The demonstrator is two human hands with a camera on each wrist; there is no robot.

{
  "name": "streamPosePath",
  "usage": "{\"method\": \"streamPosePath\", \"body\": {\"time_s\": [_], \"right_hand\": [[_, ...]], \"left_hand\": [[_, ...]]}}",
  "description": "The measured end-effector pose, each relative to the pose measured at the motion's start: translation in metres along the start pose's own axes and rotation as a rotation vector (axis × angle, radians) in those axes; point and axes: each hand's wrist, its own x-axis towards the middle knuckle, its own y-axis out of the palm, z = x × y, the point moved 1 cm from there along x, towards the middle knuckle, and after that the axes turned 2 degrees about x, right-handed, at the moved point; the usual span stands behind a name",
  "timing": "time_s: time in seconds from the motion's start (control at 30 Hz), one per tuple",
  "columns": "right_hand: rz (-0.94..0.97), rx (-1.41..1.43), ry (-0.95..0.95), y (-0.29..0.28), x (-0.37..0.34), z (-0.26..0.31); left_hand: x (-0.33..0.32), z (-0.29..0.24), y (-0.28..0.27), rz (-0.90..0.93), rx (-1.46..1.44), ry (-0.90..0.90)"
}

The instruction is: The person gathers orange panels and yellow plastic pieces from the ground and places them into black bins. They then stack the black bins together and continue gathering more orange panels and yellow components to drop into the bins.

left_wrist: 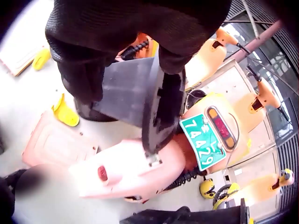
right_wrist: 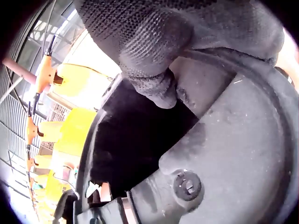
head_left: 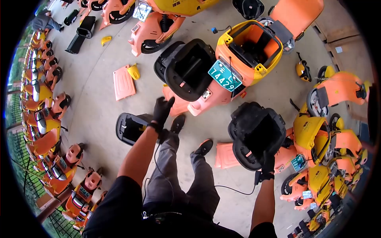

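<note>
My right hand (head_left: 269, 162), in a black knit glove, grips the near rim of a black plastic storage bucket (head_left: 243, 148) at the right of the head view. In the right wrist view the thumb (right_wrist: 161, 95) hooks over the bucket's rim into its dark hollow. My gloved left hand (head_left: 162, 111) is raised near a second black storage bucket (head_left: 184, 93), which rests on the tail of the scooter with the green plate (head_left: 225, 75). Its fingers hang loosely, overlapping that bucket in the left wrist view.
A black bin (head_left: 126, 133) lies left of my feet, beside a cable running along my left arm. Orange panels (head_left: 124, 82) and a yellow piece (head_left: 134, 71) lie on the floor. Scooters line both sides; a yellow one (head_left: 315, 131) stands at the right. Another person (head_left: 44, 22) bends far left.
</note>
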Motion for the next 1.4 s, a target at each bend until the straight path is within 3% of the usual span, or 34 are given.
{"method": "streamPosePath", "body": {"time_s": [0.03,0.07,0.13,0.17,0.2,0.27,0.3,0.33,0.4,0.6,0.67,0.73,0.77,0.87,0.9,1.0,1.03,1.13,1.2,1.27,1.3,1.37,1.4], "right_hand": [[-0.028,-0.138,-0.043,0.0,0.002,0.001],[-0.083,-0.53,-0.142,-0.001,0.006,0.003],[-0.074,-0.716,-0.281,-0.011,0.009,-0.009],[-0.089,-0.554,-0.199,-0.018,0.009,-0.024],[-0.115,-0.173,-0.099,-0.014,-0.005,-0.019],[-0.19,0.127,0.227,-0.011,-0.025,-0.021],[-0.192,0.127,0.227,-0.006,-0.029,-0.013],[-0.192,0.182,0.345,0.004,-0.042,0.009],[-0.196,0.292,0.579,0.023,-0.067,0.049],[-0.266,0.297,0.542,0.049,-0.087,0.068],[-0.287,0.298,0.517,0.05,-0.094,0.055],[-0.359,0.195,0.542,0.052,-0.1,0.043],[-0.376,0.185,0.556,0.052,-0.103,0.039],[-0.412,0.223,0.604,0.055,-0.114,0.048],[-0.414,0.218,0.624,0.049,-0.112,0.03],[-0.333,0.318,0.631,0.03,-0.106,-0.005],[-0.4,0.261,0.595,0.041,-0.113,0.023],[-0.482,0.095,0.557,0.06,-0.122,0.065],[-0.532,0.065,0.56,0.065,-0.123,0.071],[-0.581,-0.055,0.543,0.068,-0.128,0.074],[-0.582,-0.053,0.547,0.067,-0.13,0.067],[-0.662,-0.363,0.522,0.057,-0.135,0.049],[-0.666,-0.361,0.528,0.059,-0.143,0.055]], "left_hand": [[0.012,-0.021,-0.001,-0.037,-0.027,0.06],[0.025,-0.044,0.001,-0.071,-0.053,0.123],[0.06,-0.067,0.009,-0.061,0.036,0.2],[0.07,-0.07,0.011,-0.061,0.119,0.276],[0.076,-0.068,0.01,-0.05,0.123,0.271],[0.087,-0.067,0.009,0.261,-0.17,-0.168],[0.076,-0.077,0.005,0.246,-0.335,-0.181],[0.076,-0.076,0.001,0.252,-0.336,-0.176],[0.077,-0.075,-0.004,0.354,-0.391,0.014],[0.107,-0.071,-0.062,0.396,-0.41,0.085],[0.118,-0.072,-0.088,0.397,-0.486,0.054],[0.118,-0.088,-0.118,0.36,-0.366,0.048],[0.12,-0.09,-0.128,0.359,-0.462,-0.069],[0.141,-0.069,-0.144,0.349,-0.581,-0.137],[0.121,-0.101,-0.143,0.29,-0.796,-0.1],[0.112,-0.113,-0.152,0.167,-0.885,-0.103],[0.128,-0.082,-0.171,0.293,-0.756,-0.183],[0.124,-0.074,-0.187,0.243,-0.817,-0.192],[0.111,-0.086,-0.188,0.213,-0.861,-0.161],[0.092,-0.093,-0.196,0.082,-0.561,0.122],[0.095,-0.066,-0.215,0.018,0.283,0.625],[0.096,-0.06,-0.22,0.012,0.177,0.605],[0.096,-0.06,-0.223,0.001,0.067,0.583]]}}
